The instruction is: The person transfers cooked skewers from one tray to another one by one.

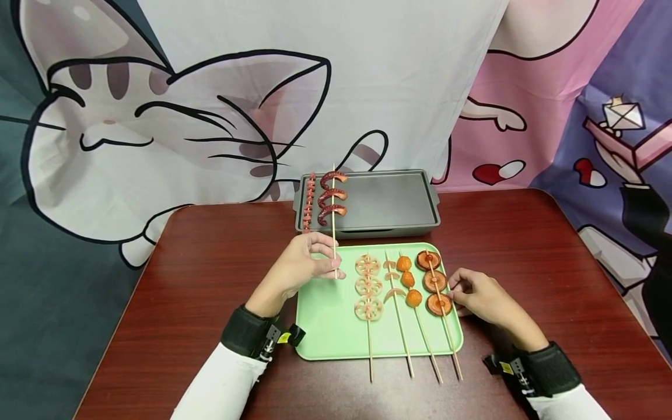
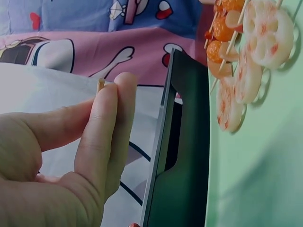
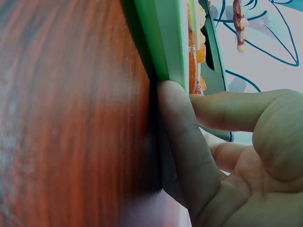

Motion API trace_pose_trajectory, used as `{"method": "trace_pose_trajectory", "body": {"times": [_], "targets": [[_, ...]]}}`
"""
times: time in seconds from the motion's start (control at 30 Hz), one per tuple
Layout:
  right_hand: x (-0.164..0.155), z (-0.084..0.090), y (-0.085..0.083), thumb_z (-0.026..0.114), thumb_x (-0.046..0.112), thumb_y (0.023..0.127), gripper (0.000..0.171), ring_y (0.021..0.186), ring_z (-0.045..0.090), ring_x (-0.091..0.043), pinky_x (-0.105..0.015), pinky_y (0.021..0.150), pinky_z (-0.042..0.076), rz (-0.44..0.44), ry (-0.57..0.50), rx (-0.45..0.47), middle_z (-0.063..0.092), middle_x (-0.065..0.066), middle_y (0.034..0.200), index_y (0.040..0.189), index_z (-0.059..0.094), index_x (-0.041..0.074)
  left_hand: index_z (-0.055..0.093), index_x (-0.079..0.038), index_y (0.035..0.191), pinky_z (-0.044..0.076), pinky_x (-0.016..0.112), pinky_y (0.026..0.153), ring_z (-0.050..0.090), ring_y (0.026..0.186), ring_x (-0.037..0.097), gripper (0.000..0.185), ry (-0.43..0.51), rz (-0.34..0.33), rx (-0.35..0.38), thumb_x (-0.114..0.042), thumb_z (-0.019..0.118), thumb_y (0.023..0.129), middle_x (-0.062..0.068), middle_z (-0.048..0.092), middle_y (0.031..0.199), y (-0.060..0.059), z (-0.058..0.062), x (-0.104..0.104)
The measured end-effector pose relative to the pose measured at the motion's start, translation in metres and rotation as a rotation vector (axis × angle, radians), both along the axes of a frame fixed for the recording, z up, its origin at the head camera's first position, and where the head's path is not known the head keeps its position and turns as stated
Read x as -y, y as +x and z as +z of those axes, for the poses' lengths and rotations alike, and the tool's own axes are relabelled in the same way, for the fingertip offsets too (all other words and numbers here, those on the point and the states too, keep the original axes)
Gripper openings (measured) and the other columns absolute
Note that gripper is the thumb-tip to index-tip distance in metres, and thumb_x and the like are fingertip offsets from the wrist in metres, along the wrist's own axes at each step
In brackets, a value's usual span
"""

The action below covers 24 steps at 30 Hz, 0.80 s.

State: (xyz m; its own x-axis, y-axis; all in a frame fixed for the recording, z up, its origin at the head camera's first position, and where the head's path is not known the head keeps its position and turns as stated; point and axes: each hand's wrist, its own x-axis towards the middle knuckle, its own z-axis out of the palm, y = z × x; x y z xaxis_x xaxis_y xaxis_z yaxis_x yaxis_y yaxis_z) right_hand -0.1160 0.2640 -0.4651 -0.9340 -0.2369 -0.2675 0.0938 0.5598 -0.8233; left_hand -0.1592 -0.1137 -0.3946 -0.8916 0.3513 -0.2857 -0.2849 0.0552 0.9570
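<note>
My left hand (image 1: 310, 259) pinches the lower stick of a skewer of curled, dark red octopus tentacles (image 1: 333, 194). It holds the skewer upright, and the tentacles overlap the grey baking pan (image 1: 388, 201) in the head view. In the left wrist view only the stick's tip (image 2: 101, 85) pokes out past the fingers (image 2: 97, 123). On the right, my right hand (image 1: 480, 294) pinches the side rim of the light green tray (image 1: 328, 344). Its thumb and fingers (image 3: 177, 118) lie on either side of that rim in the right wrist view.
Skewers of lotus root slices (image 1: 368, 287), small pinkish slices (image 1: 392, 277), orange balls (image 1: 408, 280) and mushroom caps (image 1: 434, 282) lie on the tray, sticks jutting past its front. A thin red sausage-like skewer (image 1: 309, 201) lies in the pan. Behind the brown table (image 1: 210, 280) hangs a cartoon curtain (image 1: 409, 76).
</note>
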Motion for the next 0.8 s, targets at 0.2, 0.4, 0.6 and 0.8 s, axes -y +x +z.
{"method": "trace_pose_trajectory", "body": {"times": [0.2,0.4,0.6,0.8], "targets": [[0.0,0.0,0.0,0.067,0.003,0.096,0.01,0.07,0.069,-0.015,-0.029,0.06,0.064,0.002,0.001,0.001,0.067,-0.01,0.085,0.103,0.062,-0.001,0.048,0.015,0.128,0.066,0.031,0.071,0.074,0.072,0.018,0.04,0.008,0.005,-0.014,0.014,0.066,0.093,0.01,0.067,0.091,0.005,0.001,-0.001],[0.0,0.001,-0.001,0.067,0.002,0.096,0.01,0.07,0.069,-0.016,-0.029,0.059,0.064,0.006,0.003,-0.005,0.067,-0.009,0.085,0.103,0.062,-0.002,0.052,0.011,0.122,0.065,0.028,0.068,0.072,0.068,0.017,0.033,0.016,-0.017,-0.042,0.015,0.065,0.092,0.011,0.068,0.09,0.01,0.0,0.0],[0.0,0.0,0.0,0.067,0.002,0.096,0.009,0.071,0.069,-0.015,-0.029,0.06,0.064,0.008,-0.001,-0.007,0.067,-0.009,0.085,0.103,0.062,-0.001,0.051,0.012,0.123,0.065,0.028,0.067,0.071,0.068,0.017,0.035,0.015,-0.023,-0.023,0.015,0.066,0.091,0.009,0.066,0.088,0.015,-0.001,0.001],[0.0,0.0,0.0,0.068,0.003,0.096,0.01,0.07,0.069,-0.015,-0.029,0.059,0.064,0.008,-0.003,-0.014,0.067,-0.009,0.085,0.102,0.062,-0.001,0.05,0.013,0.122,0.065,0.029,0.067,0.072,0.067,0.017,0.036,0.033,-0.03,-0.017,0.016,0.066,0.09,0.009,0.065,0.087,0.02,0.001,0.002]]}}
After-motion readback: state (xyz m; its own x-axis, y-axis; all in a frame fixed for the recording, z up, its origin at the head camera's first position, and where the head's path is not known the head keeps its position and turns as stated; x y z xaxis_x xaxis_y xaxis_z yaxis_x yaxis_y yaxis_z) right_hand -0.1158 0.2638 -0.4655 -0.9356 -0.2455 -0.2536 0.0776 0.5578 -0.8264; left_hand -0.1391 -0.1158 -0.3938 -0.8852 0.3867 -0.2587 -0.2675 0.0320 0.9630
